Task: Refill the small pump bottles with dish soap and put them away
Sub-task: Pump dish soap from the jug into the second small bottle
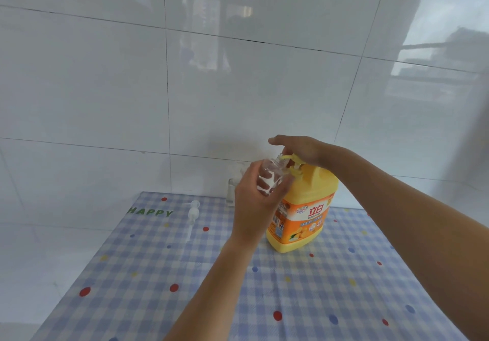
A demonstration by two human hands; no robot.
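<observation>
A big yellow dish soap jug with an orange label stands upright on the checked tablecloth. My right hand rests palm down on the jug's yellow pump head. My left hand grips a small clear bottle with a white and brown pattern, tilted so its open neck sits right at the pump's spout. A white pump top lies on the cloth to the left, apart from the bottle.
Another clear container stands at the back of the table against the white tiled wall, partly hidden by my left hand. Green letters reading HAPPY are printed on the cloth. The table's left edge runs diagonally toward the bottom left.
</observation>
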